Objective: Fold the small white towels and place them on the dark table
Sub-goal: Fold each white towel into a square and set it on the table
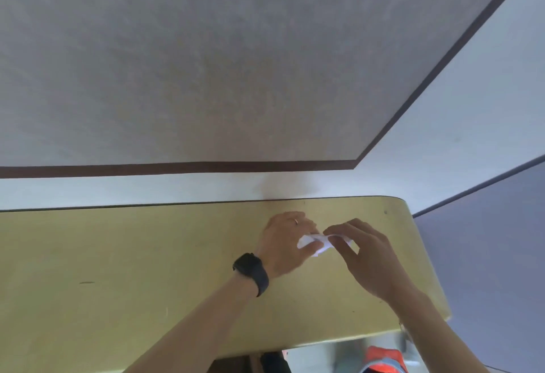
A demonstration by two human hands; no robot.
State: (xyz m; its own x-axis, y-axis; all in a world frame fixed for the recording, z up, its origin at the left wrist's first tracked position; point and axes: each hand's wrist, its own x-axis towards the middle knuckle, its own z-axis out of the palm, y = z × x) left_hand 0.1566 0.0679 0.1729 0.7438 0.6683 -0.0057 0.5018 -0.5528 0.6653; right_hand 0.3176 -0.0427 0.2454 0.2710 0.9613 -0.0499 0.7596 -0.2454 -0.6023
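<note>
Pale wall [206, 186] runs behind a yellowish table [118, 269], with a dark stripe [177, 168] across it and a grey, textured surface above that. To the right of the table stands a blue-grey panel [486, 254], and something orange [383, 358] shows blurred below the table's near edge.

Both hands meet over the far right part of the table, close to its rounded corner. Between them is a small white towel [317, 244] — crumpled and bunched, not flat. Whether it touches the table top or is held just above it cannot be told.

The left hand [287, 239] grasps the towel's left side, with the thumb pressed onto the cloth and the fingers curled round behind it. It wears a black watch [252, 272] on the wrist and a thin ring [296, 221] on one finger.

The right hand [365, 257] comes in from the lower right, back of the hand up. Its fingers bend down over the towel's right end and pinch it — the fingertips nearly meet those of the left hand. Both forearms are bare.
</note>
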